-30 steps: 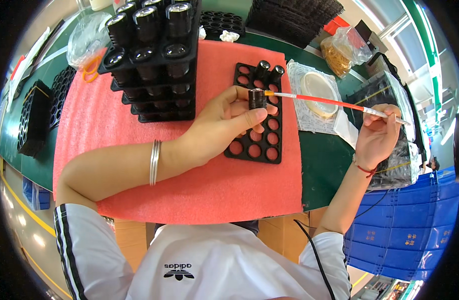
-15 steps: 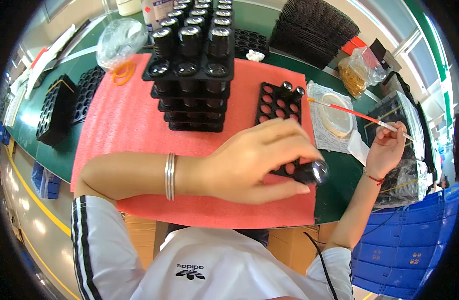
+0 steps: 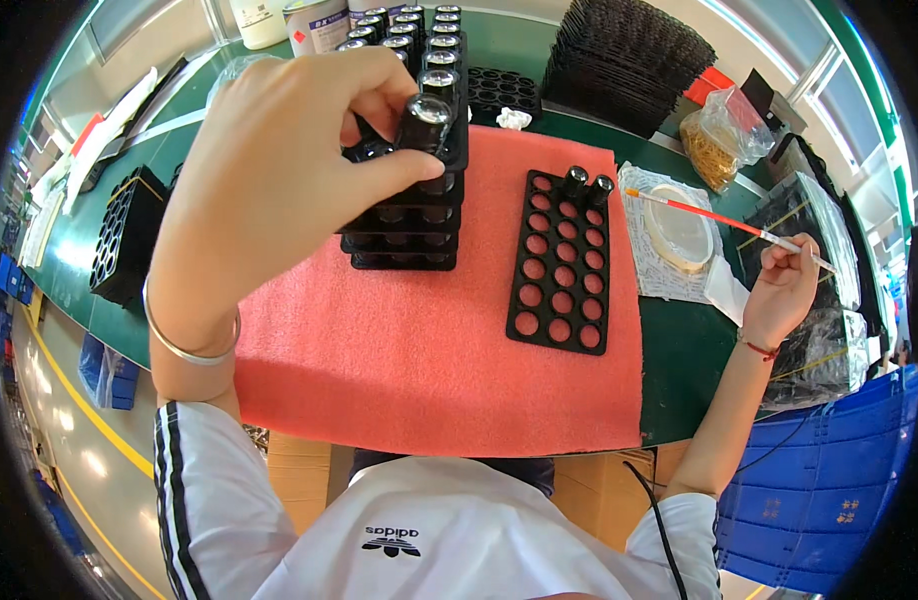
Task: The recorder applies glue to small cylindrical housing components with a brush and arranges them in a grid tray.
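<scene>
In right hand (image 3: 787, 287), slim brush (image 3: 714, 217) slants, bristles (image 3: 633, 193) pointing left.

Black lettering (image 3: 392, 533) marks the white fabric shirt (image 3: 479, 520). Small orange characters (image 3: 847, 512) mark blue plastic crates (image 3: 804, 475); a pale cylindrical can (image 3: 317, 30) bears print (image 3: 330, 22).

Bright coral-red on the foam mat (image 3: 429, 370), deep green tabletop (image 3: 669, 360) around it! Toward the far left I'm getting a glossy black cylinder (image 3: 424, 122), silvery on top. Over right, a brush (image 3: 717, 217): orange tip, red-and-white handle. The black tray (image 3: 543, 327) shows coral dots through its holes. White sleeve (image 3: 229, 500), black stripes, near left; blue crates (image 3: 829, 490), near right.
</scene>
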The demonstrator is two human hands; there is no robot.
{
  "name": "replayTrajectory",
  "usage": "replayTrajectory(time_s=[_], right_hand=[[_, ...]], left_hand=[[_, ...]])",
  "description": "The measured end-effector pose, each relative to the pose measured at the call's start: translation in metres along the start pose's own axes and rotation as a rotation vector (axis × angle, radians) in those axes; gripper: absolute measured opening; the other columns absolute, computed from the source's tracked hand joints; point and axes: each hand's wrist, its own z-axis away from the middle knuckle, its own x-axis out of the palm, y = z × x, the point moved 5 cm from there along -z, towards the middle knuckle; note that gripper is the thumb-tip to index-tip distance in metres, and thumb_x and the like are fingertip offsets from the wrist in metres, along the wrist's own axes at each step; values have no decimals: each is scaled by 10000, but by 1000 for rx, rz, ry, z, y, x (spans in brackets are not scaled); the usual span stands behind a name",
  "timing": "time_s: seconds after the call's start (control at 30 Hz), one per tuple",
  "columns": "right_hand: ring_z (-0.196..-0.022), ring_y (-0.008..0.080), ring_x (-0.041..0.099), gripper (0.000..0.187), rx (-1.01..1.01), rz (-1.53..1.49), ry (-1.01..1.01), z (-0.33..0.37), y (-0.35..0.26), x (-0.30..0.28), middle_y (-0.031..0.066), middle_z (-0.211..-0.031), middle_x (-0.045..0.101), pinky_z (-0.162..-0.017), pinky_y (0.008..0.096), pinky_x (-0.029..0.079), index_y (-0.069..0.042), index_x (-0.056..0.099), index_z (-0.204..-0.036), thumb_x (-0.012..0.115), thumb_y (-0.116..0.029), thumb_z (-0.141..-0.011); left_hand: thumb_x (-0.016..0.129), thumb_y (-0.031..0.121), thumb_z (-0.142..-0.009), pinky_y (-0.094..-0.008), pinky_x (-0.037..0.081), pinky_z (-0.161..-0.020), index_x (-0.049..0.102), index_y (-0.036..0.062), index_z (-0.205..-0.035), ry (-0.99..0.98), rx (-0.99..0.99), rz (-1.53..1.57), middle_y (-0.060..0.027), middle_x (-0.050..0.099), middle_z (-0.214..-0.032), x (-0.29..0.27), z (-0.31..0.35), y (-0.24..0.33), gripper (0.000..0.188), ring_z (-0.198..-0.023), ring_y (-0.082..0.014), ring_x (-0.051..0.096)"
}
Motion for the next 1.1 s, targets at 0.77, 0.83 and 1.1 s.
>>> replayTrajectory(time_s=[0.77,0.83,1.1], right_hand=[[-593,98,482,196,-45,64,72,0,-4,-5,56,-676,524,-507,216,372,4,542,-897,457,-173,-894],[-595,98,484,195,-49,75,92,1,-4,-6,57,-681,526,-509,216,373,5,541,-899,457,-171,-894],[-591,100,483,198,-63,56,84,-1,-7,-5,60,-687,530,-504,215,369,16,537,-902,454,-163,-894]], left_hand=[[731,293,-634,-282,341,-483,550,8,-668,-10,-50,-99,-57,478,-502,12,-8,-2,339,-471,-149,457],[730,295,-636,-278,336,-480,556,6,-659,-17,-48,-103,-54,486,-505,13,-9,-2,338,-470,-142,455],[735,271,-638,-254,314,-473,588,20,-679,-58,-115,-63,-35,509,-520,3,-4,-2,293,-468,-110,431]])
